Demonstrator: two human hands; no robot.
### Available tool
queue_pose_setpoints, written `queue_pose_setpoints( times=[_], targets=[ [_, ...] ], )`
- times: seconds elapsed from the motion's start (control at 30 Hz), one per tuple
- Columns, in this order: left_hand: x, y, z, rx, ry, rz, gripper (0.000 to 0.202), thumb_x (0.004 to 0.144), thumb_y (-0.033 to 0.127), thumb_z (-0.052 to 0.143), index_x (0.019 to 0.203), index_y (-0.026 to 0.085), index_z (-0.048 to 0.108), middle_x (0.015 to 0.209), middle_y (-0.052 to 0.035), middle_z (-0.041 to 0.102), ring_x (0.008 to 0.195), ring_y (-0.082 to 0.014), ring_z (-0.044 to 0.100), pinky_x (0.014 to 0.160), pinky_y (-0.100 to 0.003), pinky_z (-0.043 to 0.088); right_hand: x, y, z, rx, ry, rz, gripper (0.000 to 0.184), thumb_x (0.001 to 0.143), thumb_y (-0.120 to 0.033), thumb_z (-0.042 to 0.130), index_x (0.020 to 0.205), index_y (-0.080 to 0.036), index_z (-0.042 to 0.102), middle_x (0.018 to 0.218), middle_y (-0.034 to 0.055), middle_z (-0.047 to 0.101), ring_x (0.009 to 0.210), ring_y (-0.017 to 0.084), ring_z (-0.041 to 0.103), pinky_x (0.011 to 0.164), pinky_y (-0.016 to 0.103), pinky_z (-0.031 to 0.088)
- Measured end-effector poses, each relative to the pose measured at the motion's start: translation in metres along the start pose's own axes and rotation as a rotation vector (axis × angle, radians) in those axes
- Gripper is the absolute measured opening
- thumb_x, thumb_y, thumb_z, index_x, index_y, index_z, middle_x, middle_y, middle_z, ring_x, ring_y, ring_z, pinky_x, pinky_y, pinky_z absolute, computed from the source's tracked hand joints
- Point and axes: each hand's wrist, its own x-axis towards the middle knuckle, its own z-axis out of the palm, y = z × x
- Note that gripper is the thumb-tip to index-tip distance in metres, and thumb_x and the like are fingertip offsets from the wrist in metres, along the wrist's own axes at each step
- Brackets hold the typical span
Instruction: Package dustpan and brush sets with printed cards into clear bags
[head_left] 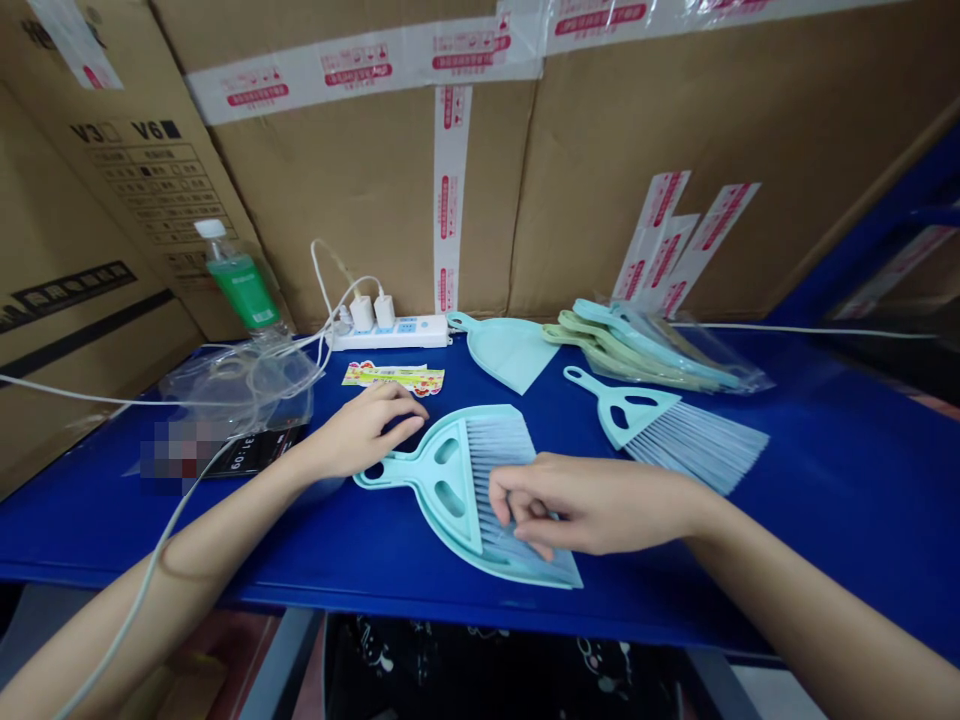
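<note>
A light-blue hand brush (442,474) lies flat inside a matching dustpan (510,572), their handles lined up to the left. My left hand (373,428) rests just above the handle end, its fingers loosely bent and thumb apart, with nothing in it. My right hand (581,503) is over the brush's grey-blue bristles, fingers curled in, and I see nothing held in them. Whether its fingertips press on the bristles I cannot tell. A second brush (637,412) lies to the right, bristles pointing right. A second dustpan (510,350) lies behind.
Bagged green and blue brushes or pans (645,345) lie at the back right. A power strip (394,332) with two chargers, a colourful wrapper (394,377), a green-labelled bottle (240,277), crumpled clear plastic (240,385) and a black phone (251,452) sit left. Cardboard boxes (360,190) wall the back.
</note>
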Motion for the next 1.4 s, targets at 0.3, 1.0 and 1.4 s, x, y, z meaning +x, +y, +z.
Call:
queue_pose_setpoints(
  times=[0.3,1.0,1.4],
  targets=[
    [0.017,0.0,0.007,0.053,-0.151,-0.08,0.05,0.097,0.044,0.024,0.129,0.018,0.052,0.141,-0.0121,0.045,0.13,-0.026,0.038,0.107,-0.049,0.029,0.003,-0.002,0.001,-0.086,0.015,0.008,0.006,0.079,-0.011,0.06,0.075,-0.016,0.059,0.056,-0.008,0.046,0.051,0.007,0.045,0.05,0.018,0.033],
    [0.009,0.012,0.004,0.004,-0.058,0.077,0.049,0.096,0.045,0.032,0.132,0.016,0.046,0.142,-0.0116,0.044,0.13,-0.0217,0.042,0.107,-0.043,0.035,-0.002,-0.001,-0.003,-0.131,-0.001,0.034,0.003,0.08,-0.013,0.062,0.078,-0.015,0.063,0.055,-0.0079,0.047,0.052,0.008,0.046,0.055,0.02,0.036],
    [-0.012,0.053,0.007,0.036,-0.16,0.429,0.047,0.094,0.036,0.044,0.138,0.02,0.04,0.138,-0.0105,0.049,0.126,-0.0234,0.047,0.108,-0.04,0.035,-0.005,-0.005,-0.004,-0.183,-0.017,0.086,0.008,0.075,-0.008,0.062,0.075,-0.015,0.065,0.053,-0.0086,0.046,0.048,0.007,0.045,0.053,0.02,0.035]
  ],
)
